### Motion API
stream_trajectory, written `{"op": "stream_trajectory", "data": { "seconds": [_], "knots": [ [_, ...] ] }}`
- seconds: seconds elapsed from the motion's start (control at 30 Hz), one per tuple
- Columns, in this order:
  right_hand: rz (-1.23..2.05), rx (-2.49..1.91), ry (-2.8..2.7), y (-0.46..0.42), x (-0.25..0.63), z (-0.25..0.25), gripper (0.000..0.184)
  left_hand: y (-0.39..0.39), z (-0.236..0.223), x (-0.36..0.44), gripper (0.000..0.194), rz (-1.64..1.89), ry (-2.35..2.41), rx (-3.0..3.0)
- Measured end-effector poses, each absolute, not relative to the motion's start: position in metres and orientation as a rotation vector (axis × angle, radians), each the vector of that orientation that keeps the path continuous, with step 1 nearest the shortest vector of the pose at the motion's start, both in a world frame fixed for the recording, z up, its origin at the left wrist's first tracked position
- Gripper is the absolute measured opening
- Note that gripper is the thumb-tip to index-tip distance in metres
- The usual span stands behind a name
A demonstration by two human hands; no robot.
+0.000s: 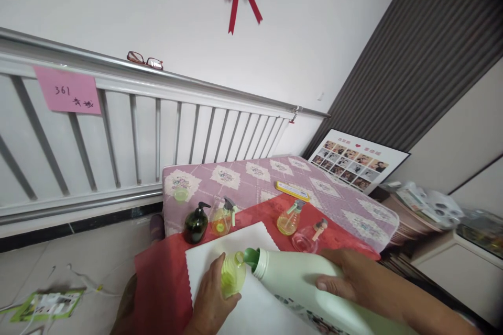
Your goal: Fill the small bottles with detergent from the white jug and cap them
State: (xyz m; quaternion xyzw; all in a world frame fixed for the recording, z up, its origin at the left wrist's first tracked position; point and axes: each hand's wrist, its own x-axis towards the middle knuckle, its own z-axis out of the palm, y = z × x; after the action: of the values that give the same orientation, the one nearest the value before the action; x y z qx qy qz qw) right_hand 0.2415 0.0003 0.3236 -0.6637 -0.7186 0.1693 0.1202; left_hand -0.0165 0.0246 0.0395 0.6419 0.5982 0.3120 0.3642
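My left hand (211, 301) is closed around a small yellow-green bottle (231, 274) over a white cloth (236, 251). My right hand (346, 280) grips a large white jug (298, 285), tilted so its green spout (251, 257) touches the small bottle's mouth. Behind them on a red cloth (161, 277) stand a dark green pump bottle (195, 224), a yellow spray bottle (222, 219), an orange-yellow spray bottle (290, 218) and a clear pink spray bottle (307, 238).
The low table has a pink patterned cover (251, 175) with a yellow flat box (292, 191) and a small green cap (181, 194). A white radiator (137, 131) with glasses (144, 59) on top stands behind. A photo board (359, 159) and stacked items (424, 207) are at right.
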Motion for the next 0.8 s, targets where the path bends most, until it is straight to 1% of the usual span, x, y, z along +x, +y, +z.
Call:
{"op": "stream_trajectory", "data": {
  "seconds": [0.07,0.1,0.27,0.47,0.67,0.8],
  "knots": [
    [0.674,-1.977,-2.267,0.002,0.239,0.331,0.042,0.025,0.038,-0.017,0.094,0.804,1.531,1.653],
    [0.712,-1.997,-2.305,0.003,0.238,0.335,0.042,0.025,0.037,-0.017,0.094,0.807,1.526,1.653],
    [0.65,-2.057,-2.272,0.004,0.233,0.346,0.038,0.025,0.038,-0.018,0.094,0.827,1.514,1.659],
    [0.671,-2.045,-2.274,0.005,0.232,0.347,0.031,0.024,0.042,-0.018,0.095,0.82,1.506,1.639],
    [0.612,-2.073,-2.279,0.007,0.231,0.347,0.031,0.025,0.04,-0.018,0.096,0.831,1.496,1.638],
    [0.635,-2.057,-2.271,0.007,0.23,0.349,0.032,0.026,0.041,-0.018,0.096,0.818,1.493,1.634]
  ]
}}
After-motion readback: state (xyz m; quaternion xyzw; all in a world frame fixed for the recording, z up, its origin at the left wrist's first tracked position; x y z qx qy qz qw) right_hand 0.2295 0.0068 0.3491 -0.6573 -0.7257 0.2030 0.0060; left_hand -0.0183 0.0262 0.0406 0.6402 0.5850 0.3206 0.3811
